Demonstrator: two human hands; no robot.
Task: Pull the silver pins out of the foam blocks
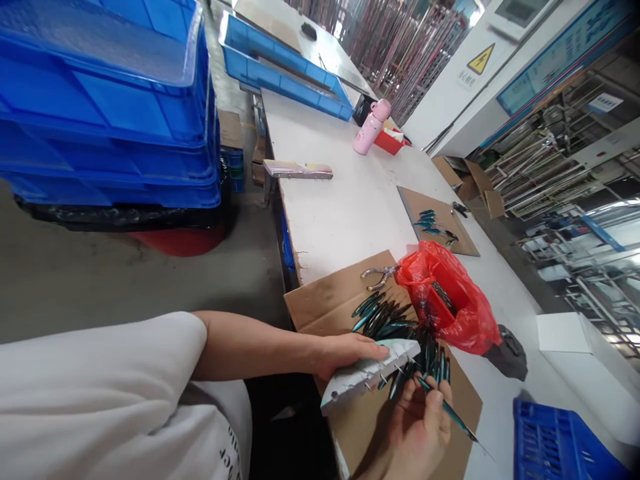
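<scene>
My left hand point(350, 353) grips a whitish holder block point(373, 373) that has a row of short metal pins along its lower edge. Pinched in the fingers of my right hand point(423, 423) is a slim teal-and-black spindle-shaped piece point(455, 417), with a thin wire at its far end. The right fingers are just below the pins, and I cannot tell whether the piece touches one. Several similar dark teal pieces point(383, 317) lie in a pile on the cardboard sheet point(325, 300) behind the block, partly hidden by it.
Pliers point(380, 277) lie by a red plastic bag point(450, 300) around a red box. Farther off on the white table point(340, 207) are another holder block point(299, 171), a board with teal pieces point(450, 230) and a pink bottle point(371, 128). Blue crates point(110, 120) stand stacked at left.
</scene>
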